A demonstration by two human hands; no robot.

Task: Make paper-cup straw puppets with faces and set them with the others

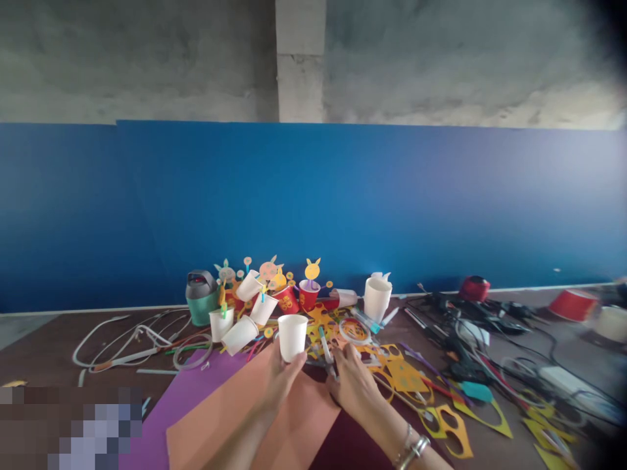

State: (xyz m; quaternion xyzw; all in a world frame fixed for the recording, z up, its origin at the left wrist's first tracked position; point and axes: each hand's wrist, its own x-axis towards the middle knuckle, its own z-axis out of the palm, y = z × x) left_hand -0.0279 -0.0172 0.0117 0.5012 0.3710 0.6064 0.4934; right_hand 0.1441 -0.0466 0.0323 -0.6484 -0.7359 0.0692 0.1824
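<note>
A plain white paper cup [292, 334] stands upright in my left hand [285, 372], whose fingers wrap its lower part. To the right, my right hand [351, 377] is low over the table with its fingers curled together. At its fingertips is a slim white pen-like tool [325, 344] with a teal end; whether the fingers grip it or only touch it is unclear. Below both hands lies a sheet of orange paper [220, 418], overlapping a purple sheet [161, 424] and a dark maroon one [355, 437].
Behind the hands stand several white cups [240, 335], red cups [308, 297] and paper animal heads [312, 269]. Yellow paper offcuts [406, 375] and black cables [470, 356] spread rightward. White cables [142, 336] and a teal-and-grey device [200, 300] are on the left. A blue partition [343, 209] closes the back.
</note>
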